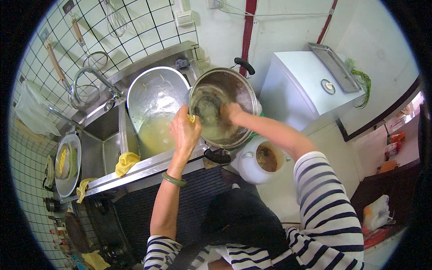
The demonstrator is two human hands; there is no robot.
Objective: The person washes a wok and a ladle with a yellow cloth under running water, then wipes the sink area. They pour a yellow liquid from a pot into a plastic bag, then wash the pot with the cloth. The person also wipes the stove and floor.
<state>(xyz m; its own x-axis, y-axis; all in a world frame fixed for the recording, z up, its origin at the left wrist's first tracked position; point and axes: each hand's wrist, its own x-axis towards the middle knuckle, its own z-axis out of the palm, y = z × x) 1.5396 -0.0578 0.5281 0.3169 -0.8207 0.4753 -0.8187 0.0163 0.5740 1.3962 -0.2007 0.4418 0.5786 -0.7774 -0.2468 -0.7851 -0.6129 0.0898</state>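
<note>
A large steel stockpot [249, 96] with black-covered handles stands tilted by the right end of the sink, its opening toward me. My left hand [184, 130] is closed at the pot's left rim, a bit of yellow cloth [192, 118] showing between its fingers. My right hand [230, 112] reaches inside the pot against its inner wall; its fingers are smeared and partly hidden. Cloudy wet streaks cover the pot's inside. Left of my left hand, a big metal basin [158, 90] leans in the sink, yellowish water in its lower part.
Yellow cloths [127, 164] hang over the sink's front edge, beside an empty-looking basin [96, 144]. A curved faucet [90, 74] rises behind. A white bucket [252, 168] with brown contents stands on the floor at right, near a white freezer [288, 81] bearing a metal tray [335, 67].
</note>
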